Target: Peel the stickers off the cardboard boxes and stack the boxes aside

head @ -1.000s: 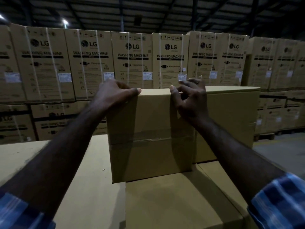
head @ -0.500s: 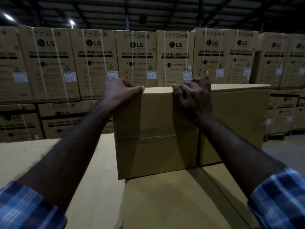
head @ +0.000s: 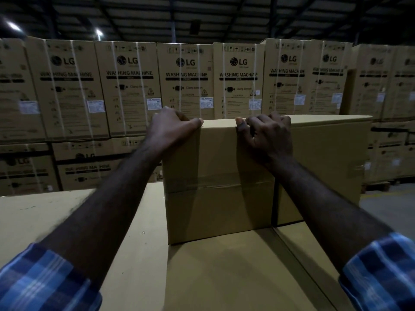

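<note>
Plain cardboard box (head: 219, 176) stands upright on a lower box (head: 224, 277), tight beside a second plain box (head: 325, 158) on its right. Left hand (head: 173, 126) grips its top left corner, fingertips hidden over the top. Right hand (head: 267, 133) curls over the top edge near the seam. No sticker is visible from here; dim light. Sleeves (head: 45, 281) cut off at the frame edge.

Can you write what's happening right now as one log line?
left hand: grips box top edge | right hand: grips same edge | cardboard box: upright on lower boxes
</note>
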`<state>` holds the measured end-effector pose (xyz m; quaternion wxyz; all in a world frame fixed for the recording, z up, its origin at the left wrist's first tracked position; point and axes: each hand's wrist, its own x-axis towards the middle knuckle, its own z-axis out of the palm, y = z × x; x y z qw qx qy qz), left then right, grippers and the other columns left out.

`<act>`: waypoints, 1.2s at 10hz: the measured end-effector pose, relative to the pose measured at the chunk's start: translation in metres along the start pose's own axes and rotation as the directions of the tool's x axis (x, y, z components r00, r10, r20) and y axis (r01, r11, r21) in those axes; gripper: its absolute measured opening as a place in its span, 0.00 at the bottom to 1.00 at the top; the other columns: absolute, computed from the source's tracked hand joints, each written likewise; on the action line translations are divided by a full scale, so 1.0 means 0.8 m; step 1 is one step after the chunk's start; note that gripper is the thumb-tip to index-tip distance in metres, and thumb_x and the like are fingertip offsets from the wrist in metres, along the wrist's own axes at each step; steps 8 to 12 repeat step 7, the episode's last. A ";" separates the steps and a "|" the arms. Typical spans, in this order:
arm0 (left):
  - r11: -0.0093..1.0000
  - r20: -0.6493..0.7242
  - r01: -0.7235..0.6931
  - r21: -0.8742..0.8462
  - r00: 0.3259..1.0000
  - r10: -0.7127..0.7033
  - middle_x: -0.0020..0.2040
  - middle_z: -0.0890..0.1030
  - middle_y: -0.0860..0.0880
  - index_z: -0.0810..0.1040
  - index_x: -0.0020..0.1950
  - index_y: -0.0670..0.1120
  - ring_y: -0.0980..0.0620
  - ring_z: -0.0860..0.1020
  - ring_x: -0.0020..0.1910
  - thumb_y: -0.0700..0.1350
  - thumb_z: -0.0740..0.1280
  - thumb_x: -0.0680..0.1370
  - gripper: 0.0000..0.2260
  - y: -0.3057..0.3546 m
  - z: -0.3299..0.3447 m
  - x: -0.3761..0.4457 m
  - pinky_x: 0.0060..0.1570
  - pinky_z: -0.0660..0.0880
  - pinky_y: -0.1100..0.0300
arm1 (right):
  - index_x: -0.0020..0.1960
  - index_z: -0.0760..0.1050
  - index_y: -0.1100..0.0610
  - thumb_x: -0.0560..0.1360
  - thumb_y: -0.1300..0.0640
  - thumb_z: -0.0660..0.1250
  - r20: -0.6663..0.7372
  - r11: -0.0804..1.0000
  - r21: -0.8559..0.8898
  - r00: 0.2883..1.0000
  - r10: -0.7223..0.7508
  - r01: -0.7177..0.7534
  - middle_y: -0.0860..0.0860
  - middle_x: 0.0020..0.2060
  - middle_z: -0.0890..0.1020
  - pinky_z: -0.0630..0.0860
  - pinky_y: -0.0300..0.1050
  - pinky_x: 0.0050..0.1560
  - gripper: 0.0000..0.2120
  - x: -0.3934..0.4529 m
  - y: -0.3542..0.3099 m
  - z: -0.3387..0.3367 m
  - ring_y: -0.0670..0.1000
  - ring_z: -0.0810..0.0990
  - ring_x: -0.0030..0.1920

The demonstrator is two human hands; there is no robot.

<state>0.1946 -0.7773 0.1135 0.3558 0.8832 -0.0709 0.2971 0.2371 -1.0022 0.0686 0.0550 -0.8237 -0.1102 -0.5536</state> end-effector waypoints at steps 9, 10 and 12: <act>0.898 -0.155 -0.184 0.400 0.952 0.264 0.63 0.78 0.42 0.76 0.64 0.46 0.42 0.70 0.67 0.65 0.56 0.77 0.27 0.013 -0.005 -0.044 0.63 0.69 0.41 | 0.55 0.79 0.58 0.79 0.37 0.46 0.018 0.998 0.063 1.000 0.017 -0.018 0.58 0.50 0.83 0.65 0.56 0.56 0.31 0.002 -0.031 -0.034 0.59 0.76 0.55; 0.898 -0.155 -0.184 0.400 0.952 0.264 0.63 0.78 0.42 0.76 0.64 0.46 0.42 0.70 0.67 0.65 0.56 0.77 0.27 0.013 -0.005 -0.044 0.63 0.69 0.41 | 0.55 0.79 0.58 0.79 0.37 0.46 0.018 0.998 0.063 1.000 0.017 -0.018 0.58 0.50 0.83 0.65 0.56 0.56 0.31 0.002 -0.031 -0.034 0.59 0.76 0.55; 0.898 -0.155 -0.184 0.400 0.952 0.264 0.63 0.78 0.42 0.76 0.64 0.46 0.42 0.70 0.67 0.65 0.56 0.77 0.27 0.013 -0.005 -0.044 0.63 0.69 0.41 | 0.55 0.79 0.58 0.79 0.37 0.46 0.018 0.998 0.063 1.000 0.017 -0.018 0.58 0.50 0.83 0.65 0.56 0.56 0.31 0.002 -0.031 -0.034 0.59 0.76 0.55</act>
